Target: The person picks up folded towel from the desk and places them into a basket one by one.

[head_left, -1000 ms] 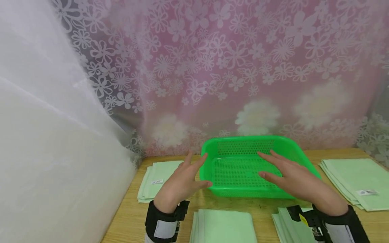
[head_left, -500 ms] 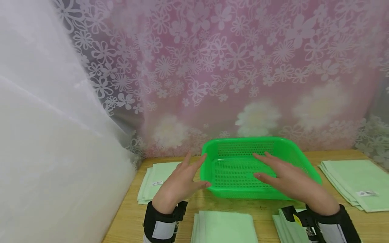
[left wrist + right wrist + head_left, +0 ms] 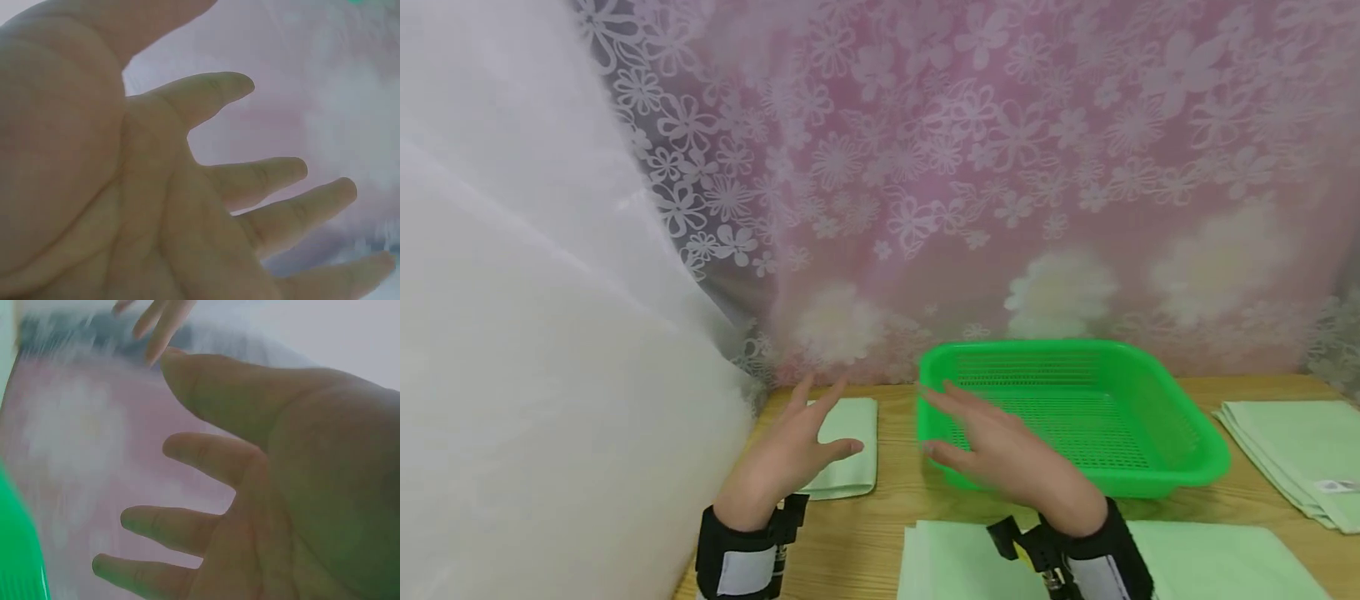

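Note:
My left hand (image 3: pixel 786 458), fingers spread, hovers over the far-left folded light green cloth (image 3: pixel 853 450) and hides part of it. Its bare palm fills much of the left wrist view, with nothing held. My right hand (image 3: pixel 1011 458) is held in the air, overlapping the left end of the green plastic basket (image 3: pixel 1187 442) in the head view. Its fingers are extended and the palm, seen in the right wrist view, holds nothing. The basket has perforated walls and nothing inside it shows. Below the right hand lies a folded cloth (image 3: pixel 951 558), partly covered by the wrist strap.
Another folded cloth (image 3: pixel 1217 554) lies at the front right, and one with a white tag (image 3: pixel 1300 458) lies right of the basket. A wooden table (image 3: pixel 857 542) carries everything. Behind hangs a pink flowered curtain (image 3: pixel 895 275); a white sheet (image 3: pixel 550 375) borders the left.
Both hands have moved left, the right hand further, from over the basket's right half to its left end. The head view has shifted slightly left. More of the far-left cloth shows.

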`<state>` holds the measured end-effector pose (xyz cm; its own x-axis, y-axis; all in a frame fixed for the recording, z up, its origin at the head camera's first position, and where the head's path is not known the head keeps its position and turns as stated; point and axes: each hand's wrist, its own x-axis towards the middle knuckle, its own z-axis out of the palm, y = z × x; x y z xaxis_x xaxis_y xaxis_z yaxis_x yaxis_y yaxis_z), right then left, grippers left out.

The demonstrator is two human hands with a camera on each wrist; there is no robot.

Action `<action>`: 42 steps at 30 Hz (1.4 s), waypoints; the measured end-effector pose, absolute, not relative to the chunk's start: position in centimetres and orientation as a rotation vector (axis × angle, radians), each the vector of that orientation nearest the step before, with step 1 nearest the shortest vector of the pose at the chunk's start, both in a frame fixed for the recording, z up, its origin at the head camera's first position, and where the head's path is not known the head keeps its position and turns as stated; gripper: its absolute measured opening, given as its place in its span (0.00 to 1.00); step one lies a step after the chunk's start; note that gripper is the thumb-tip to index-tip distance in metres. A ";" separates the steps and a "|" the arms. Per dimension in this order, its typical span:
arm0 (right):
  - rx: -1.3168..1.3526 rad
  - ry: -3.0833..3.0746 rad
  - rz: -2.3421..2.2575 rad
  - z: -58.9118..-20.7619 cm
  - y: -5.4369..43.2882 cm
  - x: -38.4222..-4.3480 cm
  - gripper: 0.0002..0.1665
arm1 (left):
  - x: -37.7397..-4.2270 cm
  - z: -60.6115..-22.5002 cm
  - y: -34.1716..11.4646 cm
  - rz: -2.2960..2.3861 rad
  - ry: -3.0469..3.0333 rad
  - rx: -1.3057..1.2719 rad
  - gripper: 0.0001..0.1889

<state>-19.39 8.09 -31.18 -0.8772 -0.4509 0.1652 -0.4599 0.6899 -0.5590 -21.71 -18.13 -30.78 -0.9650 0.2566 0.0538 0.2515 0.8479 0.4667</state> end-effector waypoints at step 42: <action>0.838 -2.893 1.015 -42.4 -5.6 -27.6 0.30 | -31.9 -43.7 -28.6 0.813 2.950 0.052 0.44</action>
